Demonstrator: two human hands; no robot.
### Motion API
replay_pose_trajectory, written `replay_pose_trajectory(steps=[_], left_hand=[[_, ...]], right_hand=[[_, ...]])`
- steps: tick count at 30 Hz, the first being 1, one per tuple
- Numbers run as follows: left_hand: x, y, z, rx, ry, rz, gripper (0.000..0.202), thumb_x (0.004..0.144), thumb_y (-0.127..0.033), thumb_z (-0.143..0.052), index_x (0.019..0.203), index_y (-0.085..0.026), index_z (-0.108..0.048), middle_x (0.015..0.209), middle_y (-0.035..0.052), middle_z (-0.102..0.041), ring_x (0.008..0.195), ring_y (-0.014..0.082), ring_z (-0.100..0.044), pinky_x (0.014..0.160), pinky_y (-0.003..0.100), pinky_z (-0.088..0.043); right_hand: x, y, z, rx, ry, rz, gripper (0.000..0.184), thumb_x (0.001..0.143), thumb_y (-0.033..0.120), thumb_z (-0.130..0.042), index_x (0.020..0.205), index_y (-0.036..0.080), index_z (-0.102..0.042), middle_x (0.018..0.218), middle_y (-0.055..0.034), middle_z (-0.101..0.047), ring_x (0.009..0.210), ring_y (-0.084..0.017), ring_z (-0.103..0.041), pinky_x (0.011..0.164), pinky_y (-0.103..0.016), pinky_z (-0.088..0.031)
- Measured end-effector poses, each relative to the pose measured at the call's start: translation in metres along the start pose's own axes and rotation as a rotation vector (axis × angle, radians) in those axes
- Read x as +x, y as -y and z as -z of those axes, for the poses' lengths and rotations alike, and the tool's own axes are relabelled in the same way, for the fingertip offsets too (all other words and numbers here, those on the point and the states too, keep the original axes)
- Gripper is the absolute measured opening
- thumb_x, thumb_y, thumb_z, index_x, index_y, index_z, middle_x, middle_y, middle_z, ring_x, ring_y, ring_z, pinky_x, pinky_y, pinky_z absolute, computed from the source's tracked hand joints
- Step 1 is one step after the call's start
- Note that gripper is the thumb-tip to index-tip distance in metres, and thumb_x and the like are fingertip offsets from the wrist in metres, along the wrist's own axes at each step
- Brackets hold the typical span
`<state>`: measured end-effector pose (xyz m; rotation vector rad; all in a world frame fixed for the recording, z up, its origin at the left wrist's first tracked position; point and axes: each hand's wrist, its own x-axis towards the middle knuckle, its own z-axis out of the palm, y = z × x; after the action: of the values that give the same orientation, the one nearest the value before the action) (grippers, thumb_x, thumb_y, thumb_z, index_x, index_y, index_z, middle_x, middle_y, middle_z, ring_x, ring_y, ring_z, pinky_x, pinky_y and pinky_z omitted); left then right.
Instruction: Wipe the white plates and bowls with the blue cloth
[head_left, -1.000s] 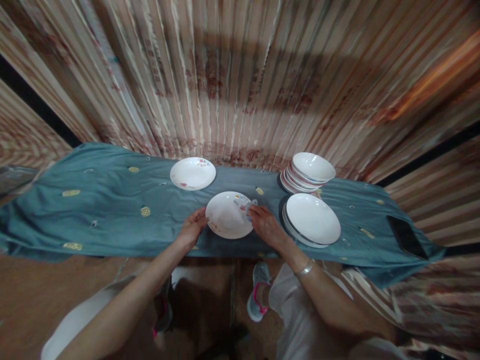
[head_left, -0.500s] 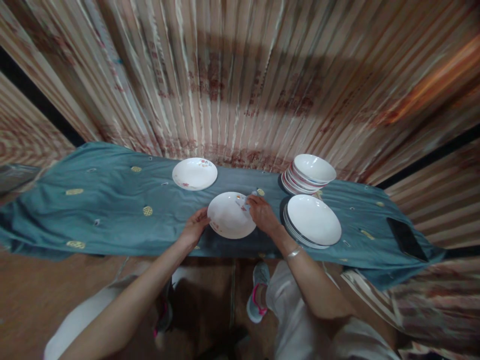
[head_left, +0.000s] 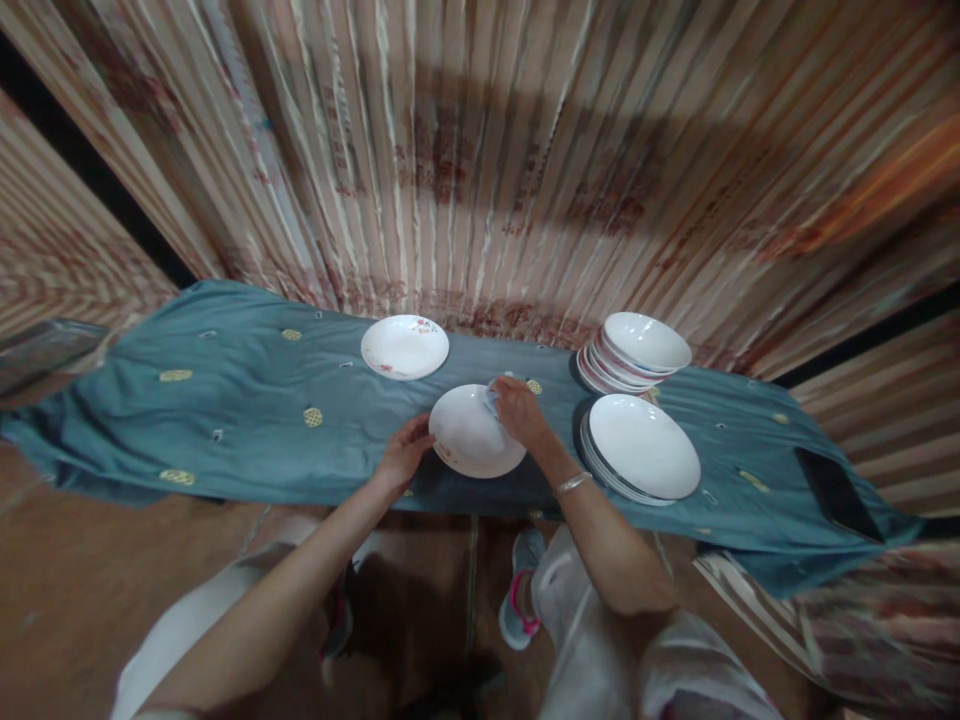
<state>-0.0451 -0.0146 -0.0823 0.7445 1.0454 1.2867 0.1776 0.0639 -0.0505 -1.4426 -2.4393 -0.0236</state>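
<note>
A white plate (head_left: pixel 474 440) with a small floral print lies near the front edge of the cloth, between my hands. My left hand (head_left: pixel 407 450) grips its left rim, fingers closed on the edge. Over the plate's upper right side, my right hand (head_left: pixel 519 408) is closed on a pale bluish cloth (head_left: pixel 492 398), which touches the plate's surface. Most of that cloth is hidden by my fingers. Behind and to the left rests another white plate (head_left: pixel 405 348) with flowers on its rim.
At right stand a stack of white plates (head_left: pixel 645 447) and, behind it, a stack of bowls (head_left: pixel 646 342). A dark phone-like slab (head_left: pixel 836 492) lies at the far right. A teal patterned tablecloth (head_left: pixel 255 430) covers the table; a pleated curtain (head_left: pixel 480 150) hangs close behind.
My right hand with the cloth has moved slightly up and inward over the plate's rim. My left hand keeps its hold. The whole view has shifted a little.
</note>
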Motion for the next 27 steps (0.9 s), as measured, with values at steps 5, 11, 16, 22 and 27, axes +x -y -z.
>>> replay_pose_trajectory(steps=[5,11,16,22,27], left_hand=[[0.000,0.002,0.001,0.009,0.005,-0.007,0.043,0.054,-0.026,-0.085,0.095,-0.019,-0.075,0.103,0.0056,-0.077,0.110,0.0300,-0.064,0.105,0.048,-0.042],[-0.001,0.003,0.001,-0.006,0.006,-0.022,0.041,0.054,-0.024,-0.083,0.094,-0.020,-0.075,0.102,0.0044,-0.077,0.109,0.0291,-0.064,0.105,0.047,-0.043],[-0.001,0.003,0.000,-0.009,0.018,-0.027,0.041,0.054,-0.024,-0.083,0.093,-0.019,-0.075,0.102,0.0055,-0.077,0.106,0.0286,-0.065,0.103,0.046,-0.044],[-0.003,0.001,-0.001,-0.025,0.005,-0.025,0.040,0.052,-0.023,-0.083,0.092,-0.019,-0.076,0.098,0.0035,-0.077,0.103,0.0270,-0.065,0.104,0.045,-0.044],[-0.004,-0.001,-0.001,-0.007,0.022,-0.025,0.038,0.055,-0.023,-0.082,0.092,-0.019,-0.076,0.098,0.0040,-0.076,0.105,0.0279,-0.065,0.105,0.046,-0.043]], right_hand=[[0.010,0.005,-0.007,0.001,-0.027,-0.032,0.024,0.093,0.006,-0.047,0.106,0.014,-0.066,0.109,-0.0139,-0.070,0.105,-0.024,-0.064,0.100,-0.041,-0.048],[0.018,0.011,-0.011,0.000,-0.031,-0.057,0.026,0.092,0.006,-0.047,0.108,0.015,-0.066,0.112,-0.0160,-0.070,0.108,-0.025,-0.063,0.102,-0.041,-0.047],[0.020,0.018,-0.004,-0.034,-0.002,-0.078,0.024,0.093,0.006,-0.047,0.107,0.013,-0.066,0.110,-0.0155,-0.070,0.106,-0.024,-0.063,0.100,-0.037,-0.047],[0.020,0.028,0.001,-0.027,0.020,-0.078,0.024,0.092,0.003,-0.049,0.107,0.012,-0.066,0.114,-0.0157,-0.069,0.109,-0.024,-0.062,0.101,-0.037,-0.047],[0.020,0.043,-0.002,0.004,-0.016,0.001,0.026,0.094,0.002,-0.044,0.107,0.010,-0.066,0.115,-0.0159,-0.067,0.112,-0.024,-0.060,0.106,-0.037,-0.045]])
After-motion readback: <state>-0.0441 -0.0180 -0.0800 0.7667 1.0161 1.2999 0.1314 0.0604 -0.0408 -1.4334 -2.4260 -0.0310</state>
